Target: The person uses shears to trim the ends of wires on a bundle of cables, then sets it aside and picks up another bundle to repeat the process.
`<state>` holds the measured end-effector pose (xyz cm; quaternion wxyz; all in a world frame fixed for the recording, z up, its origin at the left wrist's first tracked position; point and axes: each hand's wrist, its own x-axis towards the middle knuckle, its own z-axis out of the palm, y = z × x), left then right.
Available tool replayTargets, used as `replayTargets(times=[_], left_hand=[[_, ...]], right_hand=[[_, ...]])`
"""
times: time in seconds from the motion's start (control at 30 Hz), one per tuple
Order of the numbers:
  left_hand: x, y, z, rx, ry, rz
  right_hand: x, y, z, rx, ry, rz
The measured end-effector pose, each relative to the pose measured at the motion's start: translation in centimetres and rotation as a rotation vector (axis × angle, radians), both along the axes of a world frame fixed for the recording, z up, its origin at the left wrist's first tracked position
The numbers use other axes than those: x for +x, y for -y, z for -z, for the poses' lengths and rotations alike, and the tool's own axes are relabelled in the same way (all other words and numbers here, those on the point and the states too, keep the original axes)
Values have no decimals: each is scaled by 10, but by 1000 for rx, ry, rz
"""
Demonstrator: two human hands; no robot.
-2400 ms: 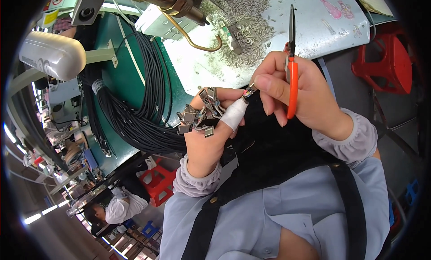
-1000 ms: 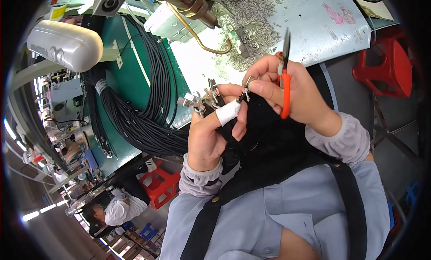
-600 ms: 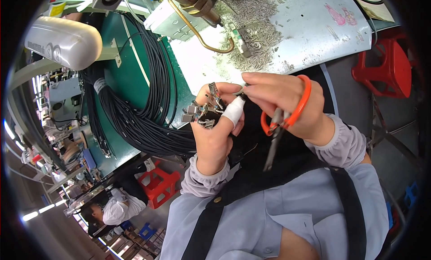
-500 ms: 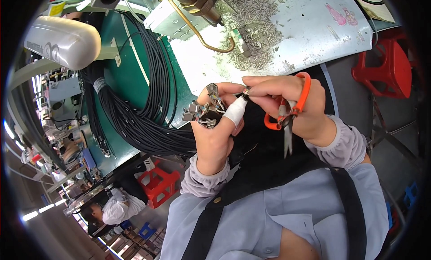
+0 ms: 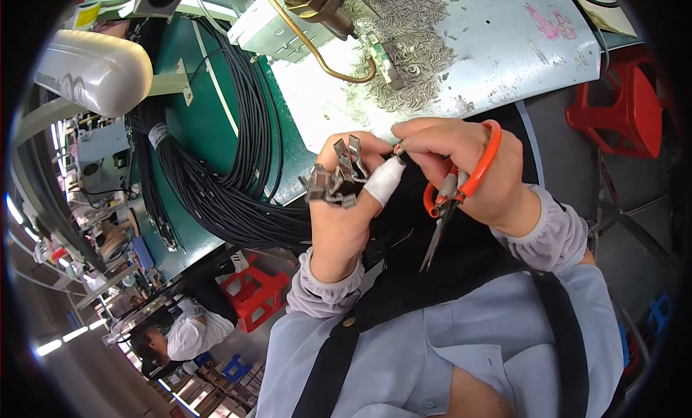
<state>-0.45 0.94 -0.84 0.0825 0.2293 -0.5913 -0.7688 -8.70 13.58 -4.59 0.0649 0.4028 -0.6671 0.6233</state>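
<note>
My left hand (image 5: 336, 234) is closed around several cable ends with silver metal connectors (image 5: 323, 183) that stick out over its back. White tape (image 5: 386, 181) covers the left thumb. At that thumb's tip, a small cable end (image 5: 398, 152) with short wires is held, its details too small to make out. The right hand (image 5: 476, 162) meets it there, thumb and forefinger pinched close to the wires. Orange-handled scissors (image 5: 490, 157) hang from the fingers of that same hand, blades pointing down toward my lap.
A thick coil of black cable (image 5: 209, 194) lies on the green table (image 5: 184, 93) to the left. Ahead, a machine head (image 5: 317, 7) and a bent brass tube (image 5: 324, 66) overhang many small metal pieces (image 5: 425, 50). Red stools (image 5: 613, 111) stand at right; a person (image 5: 198, 335) sits lower left.
The scissors have swung so their blades point more to the lower left. My left hand has turned slightly, shifting the connectors. Both hands stay together at the small cable end.
</note>
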Motion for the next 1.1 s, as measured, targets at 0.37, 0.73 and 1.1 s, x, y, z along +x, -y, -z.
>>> replayTargets(times=[0.37, 0.73, 1.1], left_hand=[[4, -3, 0, 6, 18, -91], [-10, 12, 5, -99, 25, -27], [-71, 40, 7, 290, 81, 35]], right_hand=[[-4, -21, -12, 424, 178, -71], [4, -16, 2, 517, 503, -167], [-48, 20, -10, 129, 738, 104]])
